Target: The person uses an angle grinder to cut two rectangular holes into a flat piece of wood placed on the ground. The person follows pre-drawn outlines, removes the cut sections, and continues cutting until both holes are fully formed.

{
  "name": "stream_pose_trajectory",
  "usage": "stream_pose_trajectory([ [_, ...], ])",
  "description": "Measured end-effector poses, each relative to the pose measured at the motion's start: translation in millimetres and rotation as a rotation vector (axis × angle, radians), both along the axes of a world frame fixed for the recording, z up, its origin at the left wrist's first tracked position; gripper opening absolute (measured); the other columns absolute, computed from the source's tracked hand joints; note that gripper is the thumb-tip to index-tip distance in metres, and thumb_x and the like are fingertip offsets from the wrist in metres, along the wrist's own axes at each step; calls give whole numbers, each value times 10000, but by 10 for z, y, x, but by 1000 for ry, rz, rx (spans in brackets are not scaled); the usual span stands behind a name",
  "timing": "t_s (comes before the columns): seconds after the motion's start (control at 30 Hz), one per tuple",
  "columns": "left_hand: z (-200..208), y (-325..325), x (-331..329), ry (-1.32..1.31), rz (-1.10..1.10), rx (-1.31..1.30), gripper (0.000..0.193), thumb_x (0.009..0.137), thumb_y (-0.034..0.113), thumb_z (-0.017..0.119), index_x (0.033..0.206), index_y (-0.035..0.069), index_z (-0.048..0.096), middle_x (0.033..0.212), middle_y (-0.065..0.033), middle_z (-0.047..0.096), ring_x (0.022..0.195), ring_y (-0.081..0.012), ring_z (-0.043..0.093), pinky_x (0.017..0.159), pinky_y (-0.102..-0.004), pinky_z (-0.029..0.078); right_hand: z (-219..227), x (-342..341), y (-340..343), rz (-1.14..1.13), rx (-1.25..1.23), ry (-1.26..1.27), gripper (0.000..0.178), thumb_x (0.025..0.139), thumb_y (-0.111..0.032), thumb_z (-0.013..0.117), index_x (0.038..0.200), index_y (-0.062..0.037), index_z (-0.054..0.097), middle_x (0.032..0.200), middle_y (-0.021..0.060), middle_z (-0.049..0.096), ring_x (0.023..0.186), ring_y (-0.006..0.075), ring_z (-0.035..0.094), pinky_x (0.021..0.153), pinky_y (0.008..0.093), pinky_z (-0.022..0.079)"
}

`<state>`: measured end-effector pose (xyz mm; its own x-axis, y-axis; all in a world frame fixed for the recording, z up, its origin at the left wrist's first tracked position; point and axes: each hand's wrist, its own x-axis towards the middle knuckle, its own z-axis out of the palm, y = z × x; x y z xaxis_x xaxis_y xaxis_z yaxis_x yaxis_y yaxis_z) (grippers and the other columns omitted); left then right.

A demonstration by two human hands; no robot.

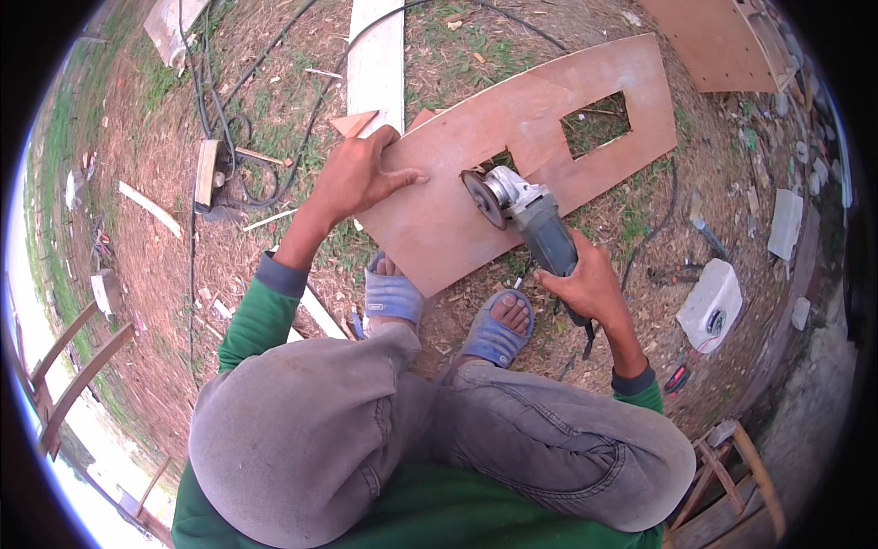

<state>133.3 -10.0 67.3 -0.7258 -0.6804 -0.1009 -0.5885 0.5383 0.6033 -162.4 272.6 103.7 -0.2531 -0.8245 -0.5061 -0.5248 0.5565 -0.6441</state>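
Note:
A curved sheet of plywood (425, 224), pinkish brown, lies tilted in front of my feet with two cut openings in it. My left hand (364, 174) grips its upper left edge, thumb on the face and fingers going behind. In my right hand (587, 282) is a grey angle grinder (546, 233), held by its body. The grinder's disc (483, 199) sits at the lower left of the smaller opening; whether it touches the wood I cannot tell. The larger, squarish opening is farther right.
A pale board (375, 64) runs under the plywood's far side. Black cables (291, 169) loop to a power strip (208, 174) at left. At right lie a white plastic container (712, 306), pliers (675, 274) and a red-and-black tool (677, 379). Another plywood piece (718, 46) stands at far right.

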Motion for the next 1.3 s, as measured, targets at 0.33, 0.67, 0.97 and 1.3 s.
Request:
stream_pose_trajectory([
  [0.33, -123, 65, 30, 121, 276, 367, 519, 913, 432, 946, 1093, -15, 754, 884, -167, 823, 747, -209, 784, 699, -369, 621, 154, 296, 387, -449, -127, -412, 516, 888, -205, 924, 1288, 36, 706, 1069, 96, 781, 954, 151, 730, 870, 351, 594],
  [0.67, 711, 105, -161, 170, 311, -74, 284, 1004, 274, 882, 1076, 31, 753, 791, -140, 800, 686, -182, 770, 632, -348, 590, 202, 347, 566, -644, -172, -705, 458, 907, -172, 890, 1276, 33, 713, 1107, 100, 785, 990, 157, 745, 891, 343, 597],
  [0.97, 1254, 627, -329, 129, -60, -159, 208, 938, 46, 801, 1102, 52, 673, 899, -143, 677, 783, -368, 709, 687, -476, 555, 202, 275, 1016, -789, -242, -767, 495, 870, -172, 864, 1258, 73, 679, 1041, 145, 777, 864, 206, 790, 773, 376, 655],
  [1.3, 669, 1269, -424, 121, -498, 395, 548, 816, 218, 874, 1244, 40, 581, 1186, -170, 585, 1038, -373, 672, 857, -473, 572, 358, 146, 1487, -932, -489, -606, 669, 884, -284, 794, 1390, 101, 583, 1081, 186, 723, 811, 241, 750, 672, 388, 659],
])
